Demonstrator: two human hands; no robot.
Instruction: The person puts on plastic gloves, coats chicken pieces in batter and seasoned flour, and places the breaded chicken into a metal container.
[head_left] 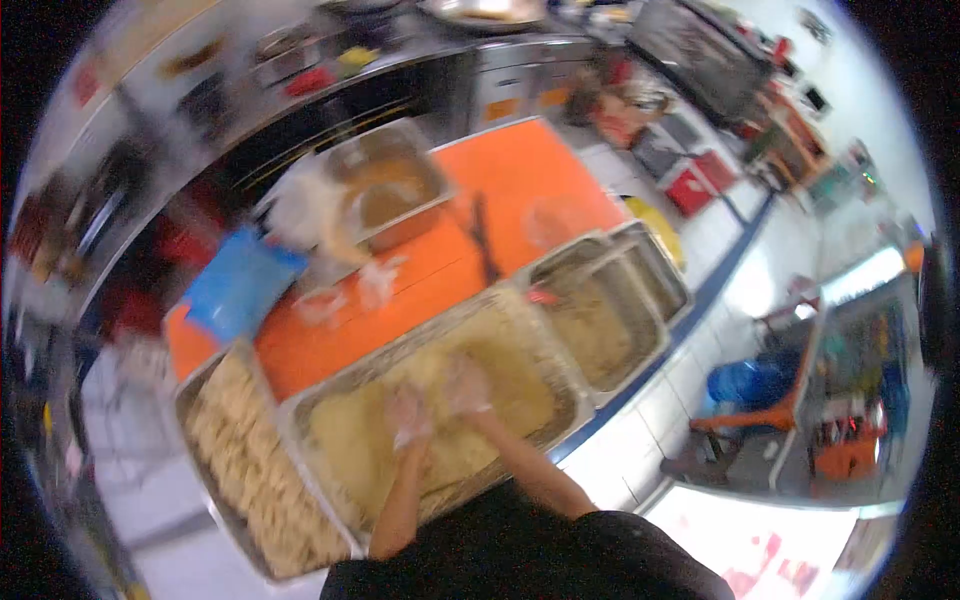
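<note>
My left hand [407, 412] and my right hand [467, 385] reach into a wide metal tray [291, 425] of pale yellow, powdery coating [345, 440]. They are side by side near its middle, touching the coating. Both seem to be in clear thin gloves. Blur and the coating hide the fingers, so I cannot make out whether anything lies between them. Left of this tray stands a long metal tray [192, 425] full of pale coated pieces [250, 465]. On the right is a metal pan [655, 340] with a brownish layer inside.
Behind the trays, an orange board [535, 165] bears a blue bag [245, 280], a whitish plastic bag [305, 205], a metal pan of brownish liquid [390, 190] and a dark long utensil [483, 240]. A narrower metal pan [655, 265] stands at the right, near the blue counter edge [745, 245].
</note>
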